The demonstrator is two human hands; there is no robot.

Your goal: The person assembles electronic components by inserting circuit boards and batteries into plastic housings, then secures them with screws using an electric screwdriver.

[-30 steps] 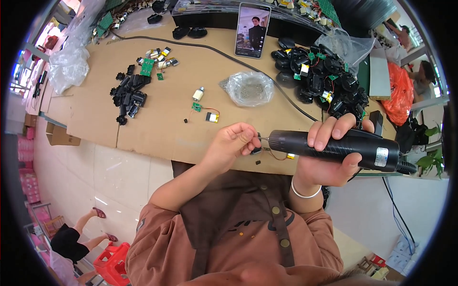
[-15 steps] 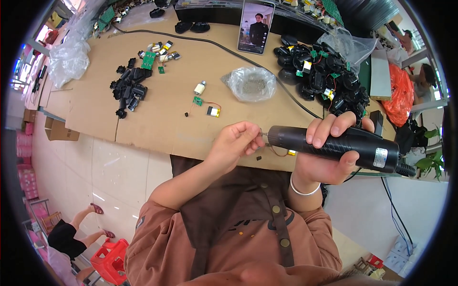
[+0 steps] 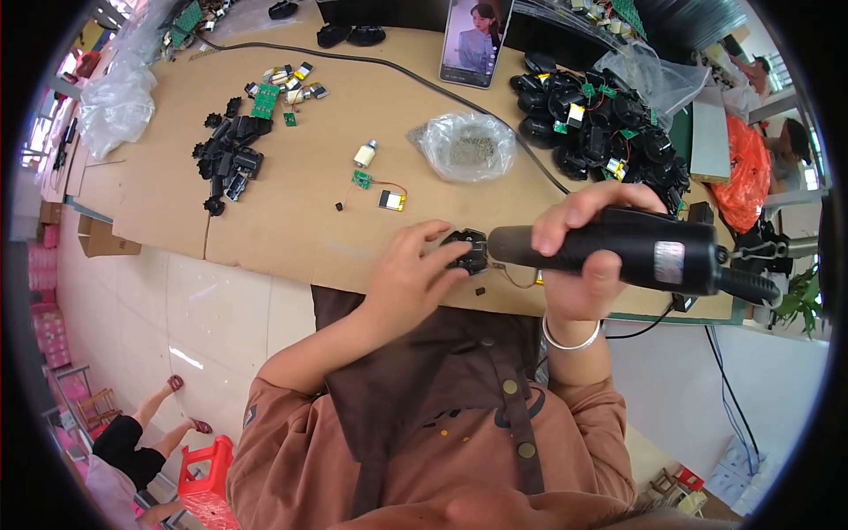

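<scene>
My right hand [image 3: 574, 243] is wrapped round a thick black electric screwdriver [image 3: 649, 252], held level with its tip pointing left. The tip meets, or nearly meets, a small black plastic housing [image 3: 468, 251]; the exact contact is too small to tell. On the left of that housing my left hand [image 3: 408, 269] grips it with fingers and thumb at the table's near edge. Thin wires and a small yellow-edged battery [image 3: 540, 277] lie partly hidden beneath the screwdriver. A tiny black block [image 3: 480, 291] rests just below the housing.
A bag of screws [image 3: 473, 148] lies ahead, near a motor [image 3: 365, 154], a green circuit board [image 3: 361, 179] and a wired battery [image 3: 392, 200]. Black parts are heaped left [image 3: 231, 155] and right [image 3: 609, 124]. A phone [image 3: 473, 44] stands behind a cable [image 3: 371, 60].
The screwdriver has turned, its cord end swinging nearer. My left hand has left its tip and now grips the black housing, which has come into view. The phone's picture has changed.
</scene>
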